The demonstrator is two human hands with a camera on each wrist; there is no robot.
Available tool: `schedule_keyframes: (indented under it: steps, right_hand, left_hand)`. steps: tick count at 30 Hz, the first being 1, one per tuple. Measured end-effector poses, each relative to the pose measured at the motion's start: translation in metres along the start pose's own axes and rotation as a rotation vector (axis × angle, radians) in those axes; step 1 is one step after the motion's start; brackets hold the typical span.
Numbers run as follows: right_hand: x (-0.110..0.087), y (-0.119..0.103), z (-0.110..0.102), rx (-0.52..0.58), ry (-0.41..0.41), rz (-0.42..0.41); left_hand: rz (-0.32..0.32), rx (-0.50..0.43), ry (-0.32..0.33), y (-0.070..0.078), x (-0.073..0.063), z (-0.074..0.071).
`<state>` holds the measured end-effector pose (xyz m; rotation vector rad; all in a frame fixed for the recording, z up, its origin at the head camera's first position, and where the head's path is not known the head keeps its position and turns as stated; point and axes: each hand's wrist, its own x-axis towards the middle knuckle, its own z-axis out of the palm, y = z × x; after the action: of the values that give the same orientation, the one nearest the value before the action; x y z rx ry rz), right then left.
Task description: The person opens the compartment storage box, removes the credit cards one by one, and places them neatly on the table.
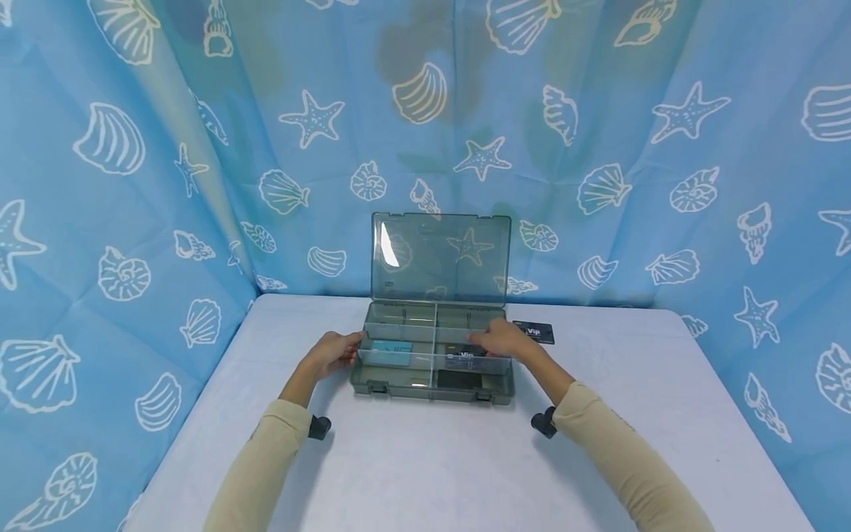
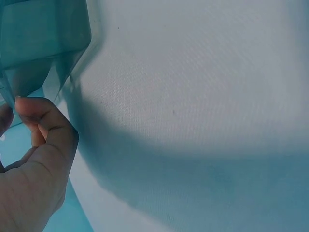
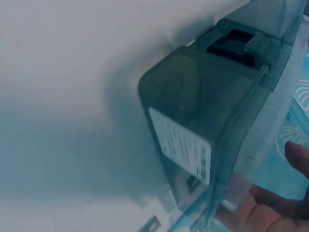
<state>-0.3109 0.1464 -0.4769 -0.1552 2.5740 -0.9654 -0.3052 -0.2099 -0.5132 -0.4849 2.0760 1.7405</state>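
A translucent grey divided box (image 1: 433, 394) stands on the table with its lid (image 1: 442, 258) raised. In the head view my left hand (image 1: 332, 353) is at its left wall; the left wrist view shows that hand's thumb and forefinger (image 2: 34, 107) pinching the wall's edge. My right hand (image 1: 507, 340) reaches over the right wall, its thumb stretched inwards and apart from the fingers (image 3: 256, 212), partly seen through clear plastic. Close to it, a black "Vip" card (image 1: 459, 352) lies in the middle right compartment. A light-blue card (image 1: 392, 353) lies in the middle left one.
Another black "Vip" card (image 1: 540, 332) lies on the white table (image 1: 432, 465) just right of the box. In the front right compartment lies a dark flat piece (image 1: 460, 380). A blue curtain with white shells (image 1: 312, 170) hangs behind the table and along both sides.
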Motion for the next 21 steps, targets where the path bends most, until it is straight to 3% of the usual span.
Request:
schedule_keyframes:
  steps: [11, 17, 21]
  right_hand:
    - [0.003, -0.006, 0.012, 0.241, -0.019, 0.005]
    - [-0.004, -0.003, 0.010, 0.354, -0.107, 0.032]
    - [-0.004, 0.000, 0.006, 0.432, -0.119, 0.044]
  left_hand:
    - [0.043, -0.002, 0.010, 0.002, -0.005, -0.008]
    - [0.039, 0.000, -0.018, -0.005, -0.004, -0.002]
    - [0.068, -0.005, -0.016, -0.006, -0.004, 0.002]
